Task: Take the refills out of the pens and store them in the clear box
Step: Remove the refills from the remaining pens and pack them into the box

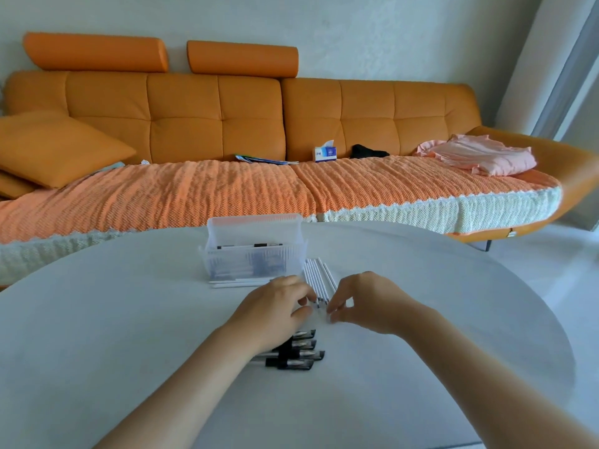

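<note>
On the round white surface (129, 319) a clear box (256, 257) stands toward the far edge, about midway along it, with its lid raised behind it and dark-tipped sticks lying inside. Just beside the box's right wall a row of thin white refills (319, 277) lies side by side, running from the box toward the near edge, dark tips nearest the person. Two more white sticks (236, 283) lie crosswise just in front of the box. The left grip (275, 306) rests at the near ends of the row, its fingers curled against the tips from the left; whether it is grasping one I cannot tell. The right grip (366, 299) sits just right of the same ends, thumb and fingertips drawn close together low over the surface; whether something thin is held between them I cannot tell. Under the left wrist, nearer the near edge, a small stack of black pens (298, 351) lies crosswise. Beyond the far edge stands an orange sofa (194, 108) with a woven throw (194, 189) over its seat, bearing a cushion (55, 147), some papers (265, 159), a tissue box (325, 152), a black item (369, 151) and a folded pink cloth (479, 153).
</note>
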`<act>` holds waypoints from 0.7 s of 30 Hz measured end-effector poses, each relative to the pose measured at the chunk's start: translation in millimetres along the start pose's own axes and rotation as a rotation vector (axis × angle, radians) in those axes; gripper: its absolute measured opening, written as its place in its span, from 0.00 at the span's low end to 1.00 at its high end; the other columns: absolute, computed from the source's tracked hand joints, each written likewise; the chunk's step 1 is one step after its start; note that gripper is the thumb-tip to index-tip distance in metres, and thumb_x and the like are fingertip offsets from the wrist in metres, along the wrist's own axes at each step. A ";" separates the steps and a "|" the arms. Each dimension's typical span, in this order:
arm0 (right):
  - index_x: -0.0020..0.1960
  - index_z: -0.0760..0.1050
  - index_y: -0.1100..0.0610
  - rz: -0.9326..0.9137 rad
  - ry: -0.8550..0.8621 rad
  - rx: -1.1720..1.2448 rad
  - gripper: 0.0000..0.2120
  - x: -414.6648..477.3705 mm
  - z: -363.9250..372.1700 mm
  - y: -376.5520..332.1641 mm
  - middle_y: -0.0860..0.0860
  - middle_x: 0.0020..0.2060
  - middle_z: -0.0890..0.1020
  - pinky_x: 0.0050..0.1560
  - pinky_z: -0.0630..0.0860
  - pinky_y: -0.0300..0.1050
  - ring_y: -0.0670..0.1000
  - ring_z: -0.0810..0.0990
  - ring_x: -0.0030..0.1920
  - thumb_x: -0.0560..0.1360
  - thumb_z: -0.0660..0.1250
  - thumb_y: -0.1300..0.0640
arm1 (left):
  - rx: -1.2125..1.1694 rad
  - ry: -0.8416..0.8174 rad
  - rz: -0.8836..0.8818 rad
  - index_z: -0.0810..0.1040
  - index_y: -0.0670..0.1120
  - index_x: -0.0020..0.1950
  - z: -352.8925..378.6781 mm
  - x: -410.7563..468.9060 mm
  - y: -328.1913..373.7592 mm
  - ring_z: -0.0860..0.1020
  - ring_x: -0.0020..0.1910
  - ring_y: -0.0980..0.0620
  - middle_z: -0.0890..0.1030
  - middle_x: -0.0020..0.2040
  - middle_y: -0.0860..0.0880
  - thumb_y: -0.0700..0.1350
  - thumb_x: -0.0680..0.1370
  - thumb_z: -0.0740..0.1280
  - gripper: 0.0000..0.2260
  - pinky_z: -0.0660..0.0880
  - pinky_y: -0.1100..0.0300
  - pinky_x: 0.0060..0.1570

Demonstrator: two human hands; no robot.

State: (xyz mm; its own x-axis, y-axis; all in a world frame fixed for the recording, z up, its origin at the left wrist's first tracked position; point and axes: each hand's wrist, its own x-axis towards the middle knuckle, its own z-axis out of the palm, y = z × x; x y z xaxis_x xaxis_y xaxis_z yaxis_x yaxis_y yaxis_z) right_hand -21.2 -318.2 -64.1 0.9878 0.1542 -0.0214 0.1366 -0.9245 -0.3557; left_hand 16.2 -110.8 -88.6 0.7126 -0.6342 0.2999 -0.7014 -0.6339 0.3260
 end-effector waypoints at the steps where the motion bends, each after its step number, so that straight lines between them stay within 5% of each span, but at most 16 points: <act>1: 0.46 0.84 0.41 -0.008 0.003 0.002 0.05 -0.1 1.8 -0.6 0.38 0.42 0.80 0.41 0.71 0.36 0.39 0.75 0.41 0.70 0.74 0.45 | 0.004 -0.001 -0.002 0.77 0.55 0.56 1.5 0.4 -0.3 0.71 0.52 0.60 0.73 0.52 0.60 0.51 0.80 0.63 0.07 0.70 0.61 0.46; 10: 0.48 0.80 0.45 0.031 0.128 0.018 0.04 -5.0 1.4 8.0 0.43 0.45 0.83 0.49 0.77 0.45 0.47 0.79 0.47 0.76 0.67 0.48 | -0.022 0.065 0.060 0.80 0.54 0.54 10.1 19.6 10.5 0.72 0.55 0.59 0.76 0.50 0.60 0.48 0.79 0.66 0.06 0.71 0.62 0.50; 16: 0.49 0.83 0.46 0.161 0.190 0.171 0.04 -17.0 -4.3 30.6 0.43 0.42 0.82 0.40 0.72 0.32 0.42 0.78 0.41 0.75 0.71 0.53 | 0.057 0.023 0.166 0.83 0.53 0.53 23.2 50.7 30.1 0.70 0.53 0.56 0.77 0.48 0.56 0.45 0.78 0.65 0.08 0.66 0.63 0.45; 21: 0.48 0.85 0.50 0.250 0.167 0.228 0.06 -15.9 -3.5 41.8 0.46 0.45 0.84 0.48 0.78 0.40 0.47 0.81 0.46 0.73 0.73 0.58 | 0.127 -0.068 0.197 0.83 0.53 0.50 30.2 66.3 33.9 0.72 0.51 0.54 0.78 0.47 0.55 0.43 0.78 0.64 0.09 0.71 0.60 0.47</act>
State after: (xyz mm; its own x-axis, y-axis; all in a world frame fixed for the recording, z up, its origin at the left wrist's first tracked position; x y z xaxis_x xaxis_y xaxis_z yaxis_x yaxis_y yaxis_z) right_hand -31.0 -360.6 -75.4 0.9897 -0.1430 0.0116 -0.1122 -0.8220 -0.5583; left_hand 39.1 -187.6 -84.7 0.5618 -0.7768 0.2844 -0.8264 -0.5427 0.1502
